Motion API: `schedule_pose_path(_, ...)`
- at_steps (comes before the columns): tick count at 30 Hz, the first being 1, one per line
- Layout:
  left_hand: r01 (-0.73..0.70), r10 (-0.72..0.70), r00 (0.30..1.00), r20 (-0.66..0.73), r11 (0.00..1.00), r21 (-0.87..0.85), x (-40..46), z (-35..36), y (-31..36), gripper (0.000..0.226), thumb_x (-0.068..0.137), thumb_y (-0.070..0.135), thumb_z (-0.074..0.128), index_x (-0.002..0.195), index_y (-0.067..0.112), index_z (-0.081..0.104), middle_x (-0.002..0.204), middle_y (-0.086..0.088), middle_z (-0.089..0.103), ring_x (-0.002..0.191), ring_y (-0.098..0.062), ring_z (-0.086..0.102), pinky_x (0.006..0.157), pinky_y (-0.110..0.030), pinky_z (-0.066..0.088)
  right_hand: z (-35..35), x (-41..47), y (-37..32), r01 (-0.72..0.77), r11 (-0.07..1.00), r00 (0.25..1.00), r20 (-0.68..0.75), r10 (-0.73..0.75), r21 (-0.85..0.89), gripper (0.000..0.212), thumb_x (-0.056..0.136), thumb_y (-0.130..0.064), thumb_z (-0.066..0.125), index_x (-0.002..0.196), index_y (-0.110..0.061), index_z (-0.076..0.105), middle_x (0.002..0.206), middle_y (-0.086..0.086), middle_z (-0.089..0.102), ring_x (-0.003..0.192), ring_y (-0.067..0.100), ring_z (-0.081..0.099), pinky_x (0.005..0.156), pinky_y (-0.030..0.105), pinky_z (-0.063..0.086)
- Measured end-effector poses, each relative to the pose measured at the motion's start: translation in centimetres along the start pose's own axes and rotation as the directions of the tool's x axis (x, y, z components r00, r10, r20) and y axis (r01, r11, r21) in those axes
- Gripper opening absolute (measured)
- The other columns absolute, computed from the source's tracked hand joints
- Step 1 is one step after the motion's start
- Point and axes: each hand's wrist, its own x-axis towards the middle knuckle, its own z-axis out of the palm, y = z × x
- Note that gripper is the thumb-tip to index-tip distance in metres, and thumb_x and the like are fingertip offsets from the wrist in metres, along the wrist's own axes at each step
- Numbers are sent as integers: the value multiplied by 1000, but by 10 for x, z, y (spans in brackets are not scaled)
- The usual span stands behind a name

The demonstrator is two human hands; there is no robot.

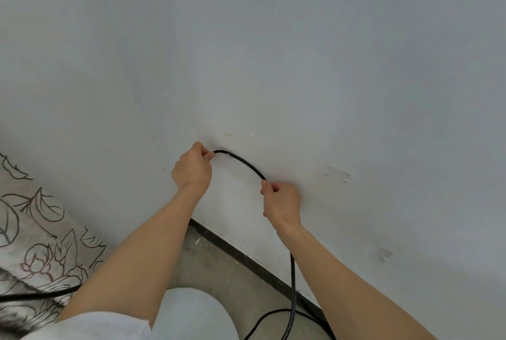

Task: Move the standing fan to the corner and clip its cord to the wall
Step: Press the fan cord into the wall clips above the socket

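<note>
A black cord (pixel 243 162) arches across the pale wall (pixel 273 65) between my two hands. My left hand (pixel 192 168) pinches the cord's upper end against the wall, right beside a small clear clip (pixel 227 153) that the cord passes through. Lower and to the right, my right hand (pixel 282 201) grips the same cord; from there it hangs down to the floor and loops at the bottom edge. The fan itself is out of view.
A dark skirting strip (pixel 246 257) runs along the wall's foot over a grey concrete floor (pixel 219 265). A floral-patterned fabric (pixel 35 230) lies at the left, with another stretch of black cord across it. Faint adhesive marks (pixel 336 172) dot the wall.
</note>
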Motion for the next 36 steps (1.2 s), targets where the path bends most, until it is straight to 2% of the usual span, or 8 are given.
schedule_pose_path(5, 21, -23, 998, 51, 999, 43, 6, -1, -6, 22, 92, 30, 49, 88, 10, 57, 89, -12, 67, 70, -27, 51, 60, -32, 35, 1, -3, 20, -51, 999, 990, 134, 49, 14, 38, 93, -29, 44, 79, 0, 63, 63, 1, 58, 57, 17, 50, 68, 38, 50)
schedule_pose_path(9, 192, -191, 979, 70, 981, 5, 7, -3, -25, 22, 93, 27, 48, 95, 7, 57, 99, -19, 65, 86, -35, 59, 66, -35, 39, -21, -18, 45, -117, 987, 960, 268, 83, 112, 23, 96, -17, 37, 87, -10, 57, 58, 1, 43, 47, 10, 38, 38, 15, 37)
schedule_pose_path(13, 160, -160, 983, 95, 987, 10, -1, 1, -28, 19, 92, 17, 46, 101, 3, 55, 105, -23, 62, 93, -38, 57, 68, -36, 39, -43, -35, 60, -26, 974, 984, 180, -16, 227, 15, 93, -21, 48, 86, -12, 57, 58, 4, 41, 36, 7, 34, 33, 17, 32)
schedule_pose_path(20, 178, -168, 978, 123, 981, -73, -22, 4, -8, 46, 90, 13, 48, 131, -5, 39, 146, -22, 26, 134, -38, 24, 107, -50, 27, -48, -52, 73, 79, 986, 997, -29, -75, 145, 20, 92, -24, 47, 77, -29, 59, 54, -11, 47, 43, 2, 39, 43, 8, 32)
schedule_pose_path(25, -121, 119, 993, -28, 981, -151, -51, 3, 2, 52, 89, 3, 44, 138, -3, 27, 148, -25, 22, 140, -36, 18, 115, -43, 8, -56, -41, 71, 29, 1000, 1000, -1, -29, -7, 21, 92, -27, 46, 81, -21, 63, 67, -12, 60, 42, -3, 46, 41, 8, 33)
schedule_pose_path(28, -483, 484, 874, -37, 857, -179, -80, 3, 17, 38, 84, -1, 50, 122, 3, 53, 126, -21, 53, 120, -35, 47, 102, -41, 37, -61, -39, 72, 37, 998, 999, 20, -36, -54, 24, 91, -29, 47, 79, -21, 64, 70, 1, 65, 41, 0, 43, 42, 11, 33)
schedule_pose_path(32, -854, 859, 489, 149, 507, -121, -112, 16, 33, 27, 74, -1, 62, 99, 7, 68, 96, -10, 70, 91, -31, 65, 85, -42, 49, -70, -42, 68, 43, 996, 997, 63, -38, -79, 17, 90, -25, 50, 82, -17, 62, 48, -13, 52, 40, 1, 42, 42, 13, 32)
schedule_pose_path(36, -859, 858, 472, 202, 500, -115, -113, 30, 33, 21, 75, 12, 69, 96, 10, 69, 93, -9, 68, 89, -31, 64, 83, -42, 46, -82, -45, 70, 22, 998, 998, 54, -19, -51, 4, 89, -16, 51, 85, -16, 50, 42, -8, 39, 37, 6, 35, 44, 17, 28)
